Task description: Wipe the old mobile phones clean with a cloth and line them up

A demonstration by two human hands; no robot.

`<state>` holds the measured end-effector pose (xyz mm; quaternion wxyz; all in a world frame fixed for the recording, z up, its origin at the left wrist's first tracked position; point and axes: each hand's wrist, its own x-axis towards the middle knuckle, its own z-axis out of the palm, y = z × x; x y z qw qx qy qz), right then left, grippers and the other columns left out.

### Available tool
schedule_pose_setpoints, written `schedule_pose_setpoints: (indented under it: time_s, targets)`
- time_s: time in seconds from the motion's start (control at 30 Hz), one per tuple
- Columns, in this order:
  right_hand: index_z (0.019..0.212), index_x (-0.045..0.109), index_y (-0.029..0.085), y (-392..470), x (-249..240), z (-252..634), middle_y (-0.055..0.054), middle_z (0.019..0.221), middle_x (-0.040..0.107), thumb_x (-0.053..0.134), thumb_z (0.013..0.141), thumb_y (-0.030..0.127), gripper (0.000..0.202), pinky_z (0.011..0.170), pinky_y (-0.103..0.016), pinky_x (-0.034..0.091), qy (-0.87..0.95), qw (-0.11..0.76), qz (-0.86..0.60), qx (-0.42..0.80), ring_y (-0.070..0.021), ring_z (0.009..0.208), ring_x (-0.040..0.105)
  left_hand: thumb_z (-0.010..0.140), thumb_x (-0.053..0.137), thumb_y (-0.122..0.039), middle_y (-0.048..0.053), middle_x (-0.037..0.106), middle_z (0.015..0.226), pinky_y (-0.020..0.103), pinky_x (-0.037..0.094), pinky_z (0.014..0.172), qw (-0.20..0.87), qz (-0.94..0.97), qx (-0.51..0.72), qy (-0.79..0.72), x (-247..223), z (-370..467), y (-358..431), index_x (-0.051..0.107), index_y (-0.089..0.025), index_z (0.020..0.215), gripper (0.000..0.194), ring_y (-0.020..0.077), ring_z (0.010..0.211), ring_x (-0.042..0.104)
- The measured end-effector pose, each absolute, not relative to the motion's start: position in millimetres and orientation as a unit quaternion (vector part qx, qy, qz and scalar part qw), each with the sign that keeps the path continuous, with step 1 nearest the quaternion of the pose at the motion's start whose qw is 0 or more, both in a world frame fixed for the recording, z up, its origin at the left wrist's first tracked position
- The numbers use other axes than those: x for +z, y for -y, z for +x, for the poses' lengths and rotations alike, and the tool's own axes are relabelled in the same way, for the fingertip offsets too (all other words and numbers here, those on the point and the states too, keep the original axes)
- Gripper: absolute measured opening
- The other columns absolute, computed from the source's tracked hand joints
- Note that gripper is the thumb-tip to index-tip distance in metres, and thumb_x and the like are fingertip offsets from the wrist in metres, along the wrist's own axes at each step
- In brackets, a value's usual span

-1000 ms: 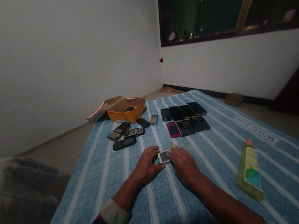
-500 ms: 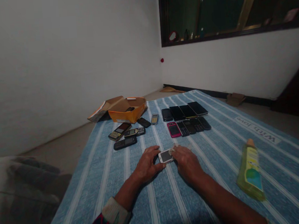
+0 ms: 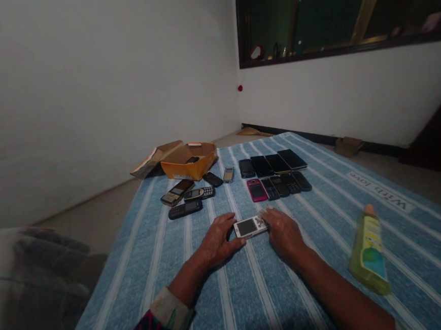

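Note:
A white mobile phone [image 3: 247, 227] with a dark screen and a keypad lies on its back on the striped cloth, its keypad end to the right. My left hand [image 3: 217, 241] grips its left end between thumb and fingers. At the keypad end, my right hand [image 3: 285, 231] has its fingers bent together. A small pale wipe [image 3: 263, 211] seems to show at those fingertips, mostly hidden by them. Beyond my right hand lies a pink phone [image 3: 256, 190] in a row of keypad phones. A black keypad phone [image 3: 185, 209] lies beyond my left hand.
An orange cardboard box [image 3: 190, 168] stands with its lid open and a phone inside. Several large dark phones [image 3: 262, 166] form a back row. More loose phones [image 3: 200, 193] lie before the box. A bottle of yellow-green liquid [image 3: 368, 255] lies on the right of the blue-striped cloth [image 3: 169, 291].
My right hand has slid right along the phone, from the screen's edge to its far end, so the keypad now shows. My left hand holds the same end as before.

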<state>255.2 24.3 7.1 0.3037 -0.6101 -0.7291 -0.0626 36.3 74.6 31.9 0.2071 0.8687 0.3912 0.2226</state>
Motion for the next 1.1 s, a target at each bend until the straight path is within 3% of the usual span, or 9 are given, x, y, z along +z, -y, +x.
schedule_pose_setpoints:
  time_s: [0.33, 0.6, 0.8, 0.93, 1.1]
  targets:
    - [0.106, 0.068, 0.014, -15.4, 1.1, 225.2, -0.016, 0.114, 0.069, 0.051, 0.082, 0.000, 0.033, 0.100, -0.046, 0.045, 0.794, 0.318, -0.503, -0.125, -0.0270, 0.111, 0.061, 0.067, 0.079, -0.033, 0.015, 0.061, 0.128, 0.049, 0.044, 0.102, 0.221, 0.850, 0.257, -0.404, 29.3, 39.0, -72.4, 0.069, -0.018, 0.108, 0.045, 0.0325, 0.120, 0.054]
    - [0.111, 0.068, 0.017, -25.1, 2.8, 247.9, -0.013, 0.112, 0.070, 0.045, 0.076, -0.004, 0.047, 0.098, -0.044, 0.047, 0.743, 0.362, -0.556, -0.090, -0.0245, 0.112, 0.061, 0.064, 0.077, -0.026, 0.012, 0.061, 0.126, 0.048, 0.044, 0.102, 0.212, 0.845, 0.268, -0.411, 27.4, 41.7, -70.0, 0.066, -0.018, 0.110, 0.047, 0.0317, 0.119, 0.054]
    - [0.111, 0.066, 0.016, -15.7, 10.4, 234.2, -0.014, 0.114, 0.068, 0.045, 0.084, 0.001, 0.037, 0.100, -0.046, 0.045, 0.778, 0.401, -0.472, -0.107, -0.0252, 0.113, 0.059, 0.078, 0.062, -0.022, 0.007, 0.065, 0.101, 0.040, 0.051, 0.085, 0.156, 0.861, 0.280, -0.396, 31.1, 47.3, -59.3, 0.060, -0.018, 0.112, 0.034, 0.0237, 0.094, 0.060]
    - [0.113, 0.063, 0.014, -8.7, 17.5, 223.2, -0.015, 0.118, 0.066, 0.044, 0.085, 0.001, 0.037, 0.104, -0.050, 0.040, 0.790, 0.397, -0.454, -0.110, -0.0272, 0.118, 0.054, 0.085, 0.055, -0.023, 0.007, 0.062, 0.094, 0.038, 0.051, 0.080, 0.119, 0.878, 0.275, -0.373, 33.4, 49.6, -54.4, 0.056, -0.018, 0.111, 0.027, 0.0227, 0.089, 0.057]
    - [0.107, 0.064, 0.015, -12.4, 26.0, 237.3, -0.011, 0.097, 0.067, 0.045, 0.086, 0.004, 0.031, 0.091, -0.041, 0.045, 0.779, 0.373, -0.499, -0.068, -0.0241, 0.096, 0.058, 0.089, 0.050, -0.024, 0.009, 0.060, 0.094, 0.038, 0.051, 0.079, 0.080, 0.890, 0.278, -0.352, 31.7, 52.6, -52.0, 0.052, -0.017, 0.116, 0.028, 0.0238, 0.091, 0.056]
